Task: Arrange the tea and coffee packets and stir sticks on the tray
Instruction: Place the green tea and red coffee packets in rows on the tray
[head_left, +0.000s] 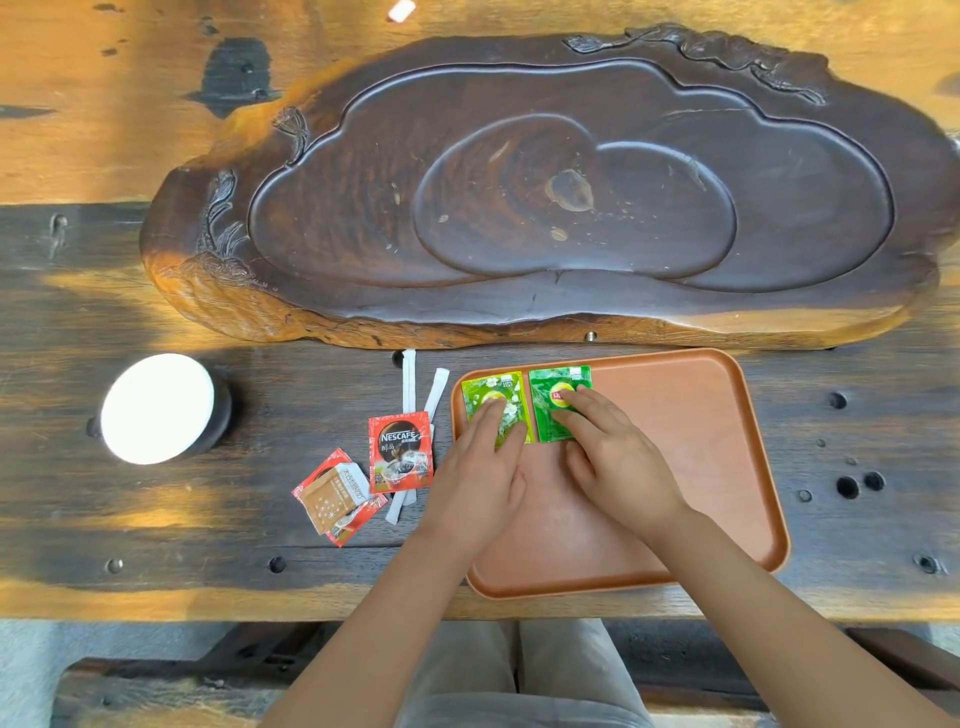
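Note:
Two green tea packets lie side by side in the far left corner of the orange tray (691, 441). My left hand (480, 467) presses flat on the light green packet (491, 395). My right hand (608, 452) rests its fingertips on the darker green packet (558, 387). Left of the tray on the table lie a red Nescafe coffee packet (400, 457), a brown sugar packet (332, 499) over another red packet (358, 522), and white wrapped stir sticks (409, 384), partly under the Nescafe packet.
A large carved dark wooden tea board (545, 312) fills the table behind the tray. A white round lid on a dark pot (156, 408) stands at the left. The table's near edge runs just below the tray.

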